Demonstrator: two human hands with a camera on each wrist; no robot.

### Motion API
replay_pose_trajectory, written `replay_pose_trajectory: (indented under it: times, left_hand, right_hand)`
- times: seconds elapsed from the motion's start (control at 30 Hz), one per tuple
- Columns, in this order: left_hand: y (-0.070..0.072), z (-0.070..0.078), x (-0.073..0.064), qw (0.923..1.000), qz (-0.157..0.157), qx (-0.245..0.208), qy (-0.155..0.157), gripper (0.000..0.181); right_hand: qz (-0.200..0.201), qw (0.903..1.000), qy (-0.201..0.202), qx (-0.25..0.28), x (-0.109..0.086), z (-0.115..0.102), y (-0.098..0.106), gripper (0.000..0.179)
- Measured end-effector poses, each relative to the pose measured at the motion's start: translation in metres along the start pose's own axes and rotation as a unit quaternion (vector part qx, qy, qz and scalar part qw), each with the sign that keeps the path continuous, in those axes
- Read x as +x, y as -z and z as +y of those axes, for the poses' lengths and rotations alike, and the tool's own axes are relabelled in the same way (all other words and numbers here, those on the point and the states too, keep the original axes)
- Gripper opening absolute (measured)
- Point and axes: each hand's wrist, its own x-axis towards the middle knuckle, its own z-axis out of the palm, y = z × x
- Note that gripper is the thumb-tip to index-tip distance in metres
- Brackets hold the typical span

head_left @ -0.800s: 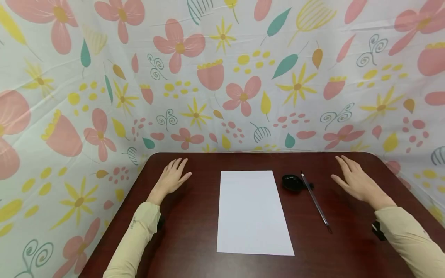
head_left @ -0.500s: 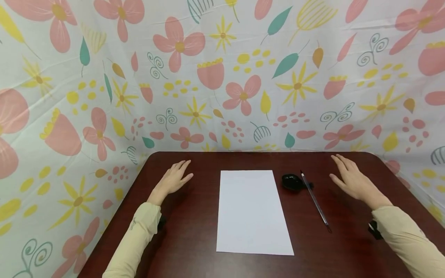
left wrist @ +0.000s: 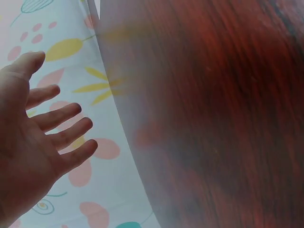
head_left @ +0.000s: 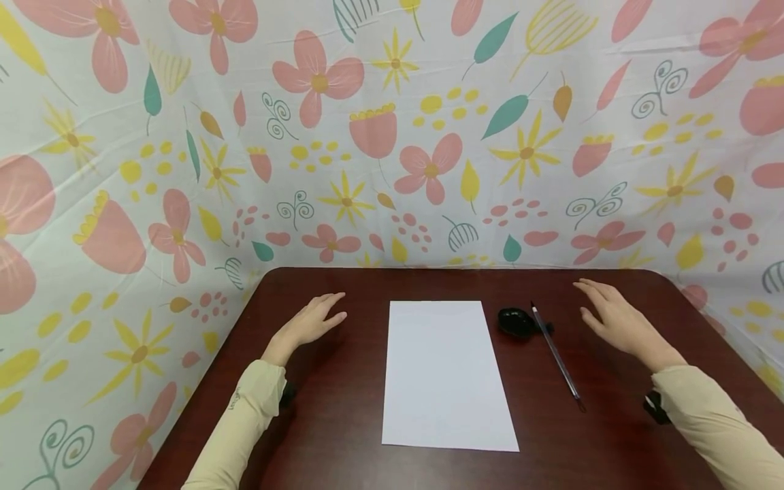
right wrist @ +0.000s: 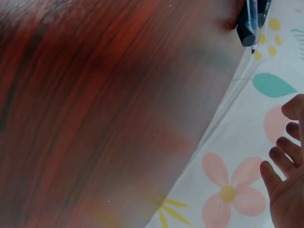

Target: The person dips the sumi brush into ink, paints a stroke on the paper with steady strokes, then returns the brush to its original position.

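Observation:
My left hand [head_left: 305, 324] is held over the left side of the table, holding nothing, its fingers loosely extended; the left wrist view shows that palm [left wrist: 33, 152] with the fingers spread. To the right, my right hand [head_left: 626, 325] hovers with extended fingers, also holding nothing. Between them lies a blank white sheet of paper [head_left: 450, 374]. Just right of the sheet sits a small, glossy black dish-like object [head_left: 516, 322]. A slim writing brush [head_left: 556, 357] with a dark tip leans across its right end, tip pointing away; my right hand is nearest to it.
The dark red-brown table [head_left: 343, 415] has rounded far corners. A white cloth [head_left: 380, 184] with printed flowers and leaves hangs behind it and along both sides. Dark wrist devices [head_left: 655, 407] sit at the sleeve cuffs.
Both hands have drifted slightly inward, the left one to the right and the right one to the left, their fingers turning toward the middle. Paper, brush and black object have stayed put.

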Motion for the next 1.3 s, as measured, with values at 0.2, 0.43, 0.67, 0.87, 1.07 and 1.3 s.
replay_pose_trajectory:
  times: [0.2,0.43,0.67,0.87,1.07,1.3]
  left_hand:
    - [-0.002,0.001,0.002,0.9997,-0.017,-0.010,-0.012,0.059]
    - [-0.005,0.004,0.002,0.9991,-0.021,-0.028,-0.024,0.057]
    - [-0.008,0.006,0.005,0.9969,-0.034,-0.056,-0.042,0.053]
    - [-0.012,0.012,0.005,0.9964,-0.035,-0.053,-0.056,0.048]
    - [-0.014,0.016,0.004,0.9962,-0.035,-0.055,-0.057,0.045]
    - [-0.017,0.020,0.004,0.9950,-0.038,-0.075,-0.054,0.044]
  right_hand:
    - [0.002,1.0000,-0.008,0.002,0.005,-0.011,0.002,0.052]
    - [-0.015,0.9997,-0.020,-0.005,0.004,-0.016,-0.002,0.047]
    - [-0.023,0.9996,-0.014,-0.004,0.006,-0.020,0.001,0.042]
    - [-0.020,0.9998,-0.002,-0.006,0.005,-0.023,0.004,0.041]
    - [-0.009,0.9998,0.008,-0.019,0.004,-0.020,0.006,0.038]
    - [-0.035,0.9992,0.018,-0.010,0.005,-0.023,0.010,0.034]
